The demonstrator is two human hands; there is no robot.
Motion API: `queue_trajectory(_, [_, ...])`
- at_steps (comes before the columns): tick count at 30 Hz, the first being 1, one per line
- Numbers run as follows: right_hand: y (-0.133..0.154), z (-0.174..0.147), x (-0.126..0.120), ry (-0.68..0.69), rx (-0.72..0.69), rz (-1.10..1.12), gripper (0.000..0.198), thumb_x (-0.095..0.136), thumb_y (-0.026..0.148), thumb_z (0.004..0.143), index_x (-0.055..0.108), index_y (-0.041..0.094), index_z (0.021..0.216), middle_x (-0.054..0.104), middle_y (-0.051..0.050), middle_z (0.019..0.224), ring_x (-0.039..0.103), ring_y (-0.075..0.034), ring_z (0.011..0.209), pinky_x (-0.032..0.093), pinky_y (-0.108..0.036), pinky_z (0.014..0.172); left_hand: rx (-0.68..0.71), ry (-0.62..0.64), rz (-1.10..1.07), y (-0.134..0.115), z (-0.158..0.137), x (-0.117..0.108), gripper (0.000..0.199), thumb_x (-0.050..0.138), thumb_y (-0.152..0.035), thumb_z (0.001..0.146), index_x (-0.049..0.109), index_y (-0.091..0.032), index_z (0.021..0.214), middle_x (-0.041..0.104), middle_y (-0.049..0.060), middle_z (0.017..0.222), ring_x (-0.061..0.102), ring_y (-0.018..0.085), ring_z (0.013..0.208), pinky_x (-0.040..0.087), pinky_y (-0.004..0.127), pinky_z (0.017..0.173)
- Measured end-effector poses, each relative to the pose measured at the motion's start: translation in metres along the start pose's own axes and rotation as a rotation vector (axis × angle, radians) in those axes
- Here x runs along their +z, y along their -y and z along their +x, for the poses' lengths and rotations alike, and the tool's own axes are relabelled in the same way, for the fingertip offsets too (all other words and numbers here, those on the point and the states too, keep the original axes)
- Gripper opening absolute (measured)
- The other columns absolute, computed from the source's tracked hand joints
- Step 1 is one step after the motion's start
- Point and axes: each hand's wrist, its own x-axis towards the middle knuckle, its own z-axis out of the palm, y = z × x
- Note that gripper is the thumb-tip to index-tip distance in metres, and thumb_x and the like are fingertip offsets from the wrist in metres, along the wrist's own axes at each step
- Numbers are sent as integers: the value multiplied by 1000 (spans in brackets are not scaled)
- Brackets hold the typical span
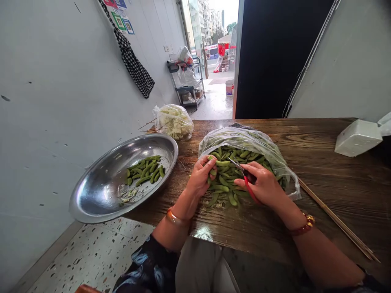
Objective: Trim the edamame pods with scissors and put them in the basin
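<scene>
My left hand (201,174) is closed on several green edamame pods, one of which, a pod (223,163), sticks out to the right between thumb and finger. In my right hand (263,182) is a pair of red-handled scissors (251,189), the blades pointing left at the far end of that pod. Both hands hover over a heap of edamame pods (224,188), which spills from a clear plastic bag (259,140) onto the table. A large steel basin (100,183) to the left holds more pods (146,170) and small trimmings.
The dark wooden table (324,162) carries a bag of cauliflower (174,121) behind the basin, thin wooden skewers (339,224) at right and a white box (358,137) at the far right. A cart (187,83) stands near the doorway. A wall borders the left side.
</scene>
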Motion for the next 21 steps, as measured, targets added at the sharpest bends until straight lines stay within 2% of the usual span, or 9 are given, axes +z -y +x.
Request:
queue_trajectory(4, [1, -1, 1, 7, -9, 2, 45, 68, 47, 80, 64, 17, 113, 63, -7, 95, 62, -20, 80, 52, -35, 76, 4, 40, -16, 1, -1, 1, 36, 79, -36, 68, 55, -16, 85, 48, -7, 62, 38, 1, 45, 28, 12, 39])
queue_trajectory(10, [3, -1, 3, -37, -72, 35, 41, 66, 46, 83, 64, 17, 112, 63, -7, 94, 62, -20, 82, 52, -35, 76, -13, 125, 135, 5, -6, 5, 34, 75, -41, 72, 59, -15, 87, 52, -5, 66, 41, 2, 48, 32, 13, 41])
queue_trajectory(16, [2, 0, 4, -111, -124, 37, 38, 65, 45, 84, 64, 16, 108, 63, -7, 92, 62, -21, 82, 52, -34, 74, -80, 125, 150, 5, -8, 8, 35, 76, -42, 70, 61, -14, 84, 51, -4, 65, 41, 2, 48, 32, 12, 41])
queue_trajectory(21, [3, -1, 4, -77, -129, 42, 33, 65, 43, 85, 65, 17, 105, 63, -5, 86, 61, -19, 75, 51, -32, 69, -103, 89, 48, 3, -7, 8, 36, 79, -39, 66, 61, -13, 83, 50, -5, 63, 37, 0, 44, 28, 11, 38])
